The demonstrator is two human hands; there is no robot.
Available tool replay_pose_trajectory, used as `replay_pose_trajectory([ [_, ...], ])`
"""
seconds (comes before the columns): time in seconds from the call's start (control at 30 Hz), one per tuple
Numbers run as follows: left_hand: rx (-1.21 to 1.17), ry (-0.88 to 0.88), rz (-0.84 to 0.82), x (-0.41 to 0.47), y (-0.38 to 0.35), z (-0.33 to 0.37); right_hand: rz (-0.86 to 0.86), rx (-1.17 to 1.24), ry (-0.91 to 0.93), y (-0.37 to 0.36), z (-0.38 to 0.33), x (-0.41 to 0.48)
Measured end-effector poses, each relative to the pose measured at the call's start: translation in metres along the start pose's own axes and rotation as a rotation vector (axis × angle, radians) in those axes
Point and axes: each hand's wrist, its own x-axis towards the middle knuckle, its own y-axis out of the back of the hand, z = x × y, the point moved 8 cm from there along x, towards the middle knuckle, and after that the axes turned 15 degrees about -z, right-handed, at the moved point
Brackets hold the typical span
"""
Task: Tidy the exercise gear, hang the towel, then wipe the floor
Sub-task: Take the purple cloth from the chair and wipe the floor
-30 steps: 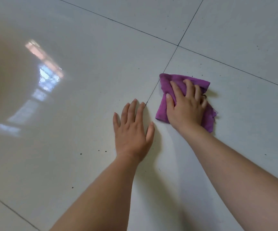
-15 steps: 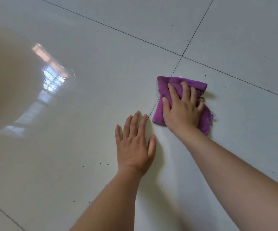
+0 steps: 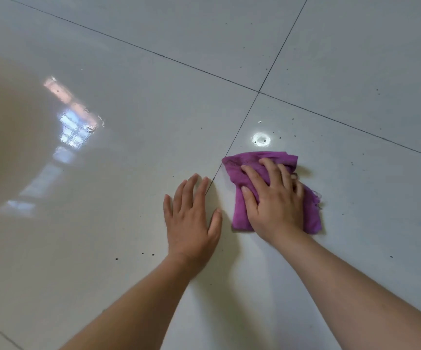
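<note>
Glossy pale-grey tiled floor (image 3: 128,223), dark grout lines crossing at far centre. Crumpled purple cleaning cloth (image 3: 239,213) lies on the near-right tile, just right of the grout line. Right hand (image 3: 275,203) pressed flat on the cloth, fingers slightly spread, covering its middle. Left hand (image 3: 191,221) flat on bare tile just left, fingers close together. Small bright wet spot (image 3: 261,139) just beyond the cloth. Dark specks (image 3: 151,254) scattered around.

purple cloth (image 3: 239,173) | crumpled, flat | on glossy tiled floor (image 3: 128,223)
</note>
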Motion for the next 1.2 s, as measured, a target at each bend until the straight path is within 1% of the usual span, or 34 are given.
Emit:
replay_pose_trajectory([
  [0.1, 0.041, -0.035, 0.027, 0.027, 0.017, -0.002, -0.012, 0.004, -0.006, 0.000, 0.001, 0.001],
  [0.2, 0.116, -0.011, 0.021, 0.058, 0.026, -0.008, -0.002, 0.005, -0.006, -0.001, 0.002, 0.002],
  [0.27, 0.138, 0.007, 0.017, 0.063, 0.024, -0.010, 0.010, -0.004, -0.028, -0.002, 0.004, 0.003],
  [0.43, 0.134, 0.018, 0.015, 0.062, 0.023, -0.013, 0.084, 0.111, -0.281, 0.013, 0.026, 0.048],
  [0.53, 0.120, 0.015, 0.004, 0.064, 0.024, -0.012, 0.016, 0.141, -0.352, 0.022, 0.035, 0.095],
  [0.6, 0.120, 0.016, 0.002, 0.064, 0.023, -0.012, -0.016, 0.107, -0.318, 0.023, 0.030, 0.116],
  [0.67, 0.128, 0.016, 0.001, 0.065, 0.023, -0.012, -0.019, 0.062, -0.189, 0.023, 0.015, 0.119],
  [0.73, 0.135, 0.022, -0.001, 0.066, 0.023, -0.013, -0.012, 0.005, -0.022, 0.020, 0.003, 0.098],
  [0.8, 0.140, 0.023, -0.003, 0.066, 0.023, -0.013, -0.004, -0.041, 0.075, 0.014, 0.001, 0.064],
  [0.87, 0.141, 0.026, -0.008, 0.067, 0.023, -0.013, -0.017, -0.049, 0.082, 0.009, 0.009, 0.043],
  [1.0, 0.135, 0.022, -0.008, 0.066, 0.023, -0.013, 0.023, 0.002, -0.128, 0.016, 0.021, 0.076],
  [1.07, 0.137, 0.023, -0.006, 0.066, 0.022, -0.013, 0.023, 0.029, -0.183, 0.018, 0.016, 0.095],
  [1.13, 0.140, 0.022, -0.005, 0.067, 0.022, -0.013, 0.012, 0.012, -0.116, 0.016, 0.009, 0.090],
  [1.2, 0.144, 0.018, -0.004, 0.066, 0.022, -0.013, 0.002, -0.049, 0.023, 0.013, 0.008, 0.059],
])
